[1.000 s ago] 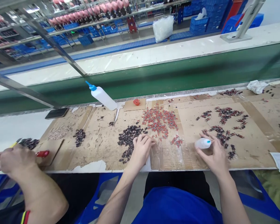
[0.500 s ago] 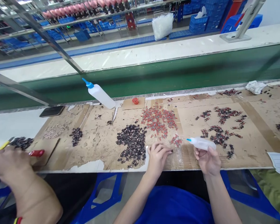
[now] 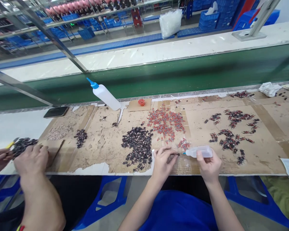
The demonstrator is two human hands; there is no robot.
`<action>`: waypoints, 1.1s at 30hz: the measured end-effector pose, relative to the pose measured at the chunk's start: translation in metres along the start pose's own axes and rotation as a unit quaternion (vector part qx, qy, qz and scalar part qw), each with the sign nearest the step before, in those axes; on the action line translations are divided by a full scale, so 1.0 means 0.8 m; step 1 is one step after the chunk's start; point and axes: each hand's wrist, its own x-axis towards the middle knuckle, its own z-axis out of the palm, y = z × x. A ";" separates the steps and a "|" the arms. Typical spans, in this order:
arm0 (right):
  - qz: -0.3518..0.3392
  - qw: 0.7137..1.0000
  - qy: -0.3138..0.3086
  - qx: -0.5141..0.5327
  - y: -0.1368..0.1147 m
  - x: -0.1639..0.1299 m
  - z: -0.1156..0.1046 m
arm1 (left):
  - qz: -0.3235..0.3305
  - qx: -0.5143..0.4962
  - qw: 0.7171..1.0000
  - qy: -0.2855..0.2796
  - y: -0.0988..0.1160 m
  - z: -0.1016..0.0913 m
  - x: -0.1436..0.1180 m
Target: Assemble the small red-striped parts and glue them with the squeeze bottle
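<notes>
Right hand (image 3: 208,165) grips small squeeze bottle (image 3: 201,151), lying level, long axis left-right, blue nozzle pointing left at small dark part (image 3: 172,156) pinched in left hand (image 3: 162,162), just beside the tip, near desk (image 3: 255,160) edge.

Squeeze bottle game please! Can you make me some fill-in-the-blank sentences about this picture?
1. The right hand holds a small squeeze bottle with a ____ tip.
2. The bottle's tip points toward the small dark part pinched in the ____ hand.
3. The pile of red pieces lies on a sheet of ____.
4. The big bottle near the green belt has a ____ cap.

Missing words: blue; left; cardboard; blue
</notes>
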 end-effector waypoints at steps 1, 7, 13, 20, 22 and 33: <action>-0.010 1.000 -0.004 -0.021 0.002 -0.003 0.001 | -0.001 0.001 1.000 0.006 0.001 0.000 0.000; -0.049 0.993 -0.013 -0.105 0.009 -0.008 0.005 | 0.009 0.009 0.999 0.031 0.001 0.004 -0.003; -0.080 0.987 -0.006 -0.141 -0.003 -0.002 0.007 | 0.028 0.023 0.998 0.047 0.001 0.006 -0.005; -0.038 0.991 0.006 -0.126 0.004 -0.004 0.006 | 0.049 0.050 0.995 0.068 0.002 0.008 -0.008; -0.033 0.992 0.010 -0.120 0.005 -0.005 0.005 | 0.054 0.052 0.995 0.071 0.002 0.008 -0.008; -0.034 0.992 -0.013 -0.122 0.003 -0.003 0.008 | 0.051 0.053 0.995 0.069 0.001 0.008 -0.008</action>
